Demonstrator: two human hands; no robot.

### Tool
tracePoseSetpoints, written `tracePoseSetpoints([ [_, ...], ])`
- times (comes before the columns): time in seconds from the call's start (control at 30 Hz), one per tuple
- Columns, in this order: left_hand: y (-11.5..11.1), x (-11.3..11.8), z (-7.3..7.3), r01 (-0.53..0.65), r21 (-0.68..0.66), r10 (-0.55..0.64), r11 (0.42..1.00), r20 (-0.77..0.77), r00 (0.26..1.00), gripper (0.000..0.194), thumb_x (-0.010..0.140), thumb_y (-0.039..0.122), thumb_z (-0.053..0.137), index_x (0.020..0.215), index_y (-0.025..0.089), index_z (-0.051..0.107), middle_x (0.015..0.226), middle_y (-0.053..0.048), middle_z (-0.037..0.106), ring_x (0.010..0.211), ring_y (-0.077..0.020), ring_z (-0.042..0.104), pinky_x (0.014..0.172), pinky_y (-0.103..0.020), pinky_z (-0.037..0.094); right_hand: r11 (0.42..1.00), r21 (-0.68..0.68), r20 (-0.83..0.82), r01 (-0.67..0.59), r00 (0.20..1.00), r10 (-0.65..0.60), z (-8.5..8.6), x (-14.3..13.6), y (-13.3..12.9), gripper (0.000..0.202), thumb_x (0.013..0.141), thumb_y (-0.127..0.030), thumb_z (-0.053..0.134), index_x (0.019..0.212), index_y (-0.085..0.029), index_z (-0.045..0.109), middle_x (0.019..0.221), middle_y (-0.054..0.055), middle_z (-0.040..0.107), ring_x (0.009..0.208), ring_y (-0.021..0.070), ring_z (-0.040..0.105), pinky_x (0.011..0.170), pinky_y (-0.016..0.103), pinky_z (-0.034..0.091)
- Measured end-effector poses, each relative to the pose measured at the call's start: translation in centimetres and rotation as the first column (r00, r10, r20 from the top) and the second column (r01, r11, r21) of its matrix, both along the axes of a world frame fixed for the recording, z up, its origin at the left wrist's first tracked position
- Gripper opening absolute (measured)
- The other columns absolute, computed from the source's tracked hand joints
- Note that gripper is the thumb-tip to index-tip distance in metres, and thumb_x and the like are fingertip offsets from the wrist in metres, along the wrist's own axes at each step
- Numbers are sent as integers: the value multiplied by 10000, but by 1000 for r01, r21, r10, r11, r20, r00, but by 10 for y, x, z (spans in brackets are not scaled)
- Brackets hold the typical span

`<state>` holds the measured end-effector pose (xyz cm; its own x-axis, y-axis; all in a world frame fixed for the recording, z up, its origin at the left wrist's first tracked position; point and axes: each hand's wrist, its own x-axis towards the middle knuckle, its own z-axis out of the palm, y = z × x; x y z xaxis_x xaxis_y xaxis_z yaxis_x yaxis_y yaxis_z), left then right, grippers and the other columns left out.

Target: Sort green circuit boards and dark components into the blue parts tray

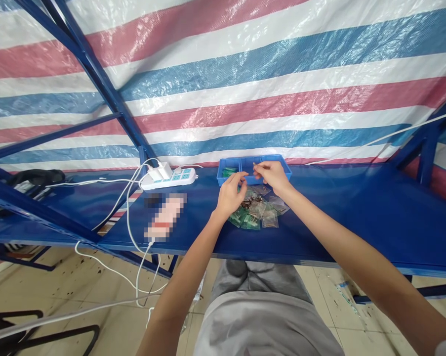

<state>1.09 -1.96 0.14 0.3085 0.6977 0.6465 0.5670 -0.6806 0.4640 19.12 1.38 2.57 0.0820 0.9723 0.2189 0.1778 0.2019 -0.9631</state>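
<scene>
Grip of left hand (232, 194) apart, of right hand (271, 175) indeterminable: a low sweep could scatter the heaped packets (258, 209) across the surface (348, 202).

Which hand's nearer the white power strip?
Left. The left hand is to the right of the white power strip, apart from it. The right hand is farther right, beyond the left, at the blue tray.

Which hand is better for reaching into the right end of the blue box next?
Probably the right hand: it's nearer that end of the blue box. The left hand is by the left end, beside the small bags.
</scene>
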Motion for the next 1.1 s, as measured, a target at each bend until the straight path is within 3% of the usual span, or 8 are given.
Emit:
tracePoseSetpoints([
  [0.1, 0, -1, 0, -15, 1, 15, 1000, -19, 1000, 275, 982, 197, 484, 1229, 211, 604, 1084, -62, 683, 913, -167, 667, 825, -289, 550, 995, -89, -61, 39, 997, -44, 10, -5, 17, 210, 826, -369, 665, 798, -163, 686, 881, 134, 751, 674, 203, 685, 466, 260, 375],
  [0.17, 0, -2, 1, -24, 4, 24, 1000, -34, 999, 263, 981, 191, 479, 1204, 211, 616, 1091, -63, 679, 909, -166, 665, 820, -286, 545, 997, -69, -26, 37, 999, -39, 10, -4, 15, 189, 848, -348, 632, 840, -166, 686, 896, 124, 752, 657, 195, 684, 488, 267, 394],
  [0.3, 1, -5, 3, -37, 2, 37, 999, -78, 996, 253, 976, 187, 478, 1167, 212, 641, 1096, -68, 677, 949, -180, 666, 816, -279, 536, 990, 101, 239, -101, 968, 74, -8, 7, -17, 182, 875, -323, 564, 870, -205, 702, 815, 61, 746, 683, 205, 674, 630, 316, 484],
  [0.47, 5, -9, 2, -62, -47, 51, 997, -199, 979, 212, 932, 163, 529, 1073, 221, 677, 987, -57, 681, 892, -200, 669, 790, -294, 527, 975, 144, 499, -169, 863, 76, -21, 23, -46, 174, 860, -275, 571, 856, -213, 734, 825, 52, 750, 762, 216, 660, 742, 341, 485],
  [0.73, 7, -10, -4, -59, -66, 38, 996, -284, 958, 180, 948, 218, 531, 1032, 232, 689, 909, -49, 672, 768, -191, 650, 699, -280, 500, 956, -5, 582, -293, 776, 241, -25, 26, -46, 158, 847, -264, 613, 733, -240, 720, 762, 56, 737, 679, 217, 646, 608, 317, 433],
  [0.93, 8, -10, -4, -60, -64, 40, 996, -280, 959, 175, 944, 222, 528, 1016, 238, 687, 892, -41, 668, 763, -190, 647, 701, -281, 498, 964, 19, 632, -264, 751, 193, -30, 22, -48, 140, 807, -168, 592, 722, -239, 677, 675, 21, 696, 608, 178, 596, 579, 290, 388],
  [1.1, 8, -10, -4, -58, -72, 36, 996, -279, 959, 172, 939, 222, 535, 1015, 240, 688, 891, -38, 672, 765, -189, 650, 705, -284, 496, 975, 67, 646, -213, 754, 120, -29, 20, -46, 143, 798, -135, 570, 788, -233, 674, 719, 22, 706, 647, 182, 614, 618, 293, 409],
])
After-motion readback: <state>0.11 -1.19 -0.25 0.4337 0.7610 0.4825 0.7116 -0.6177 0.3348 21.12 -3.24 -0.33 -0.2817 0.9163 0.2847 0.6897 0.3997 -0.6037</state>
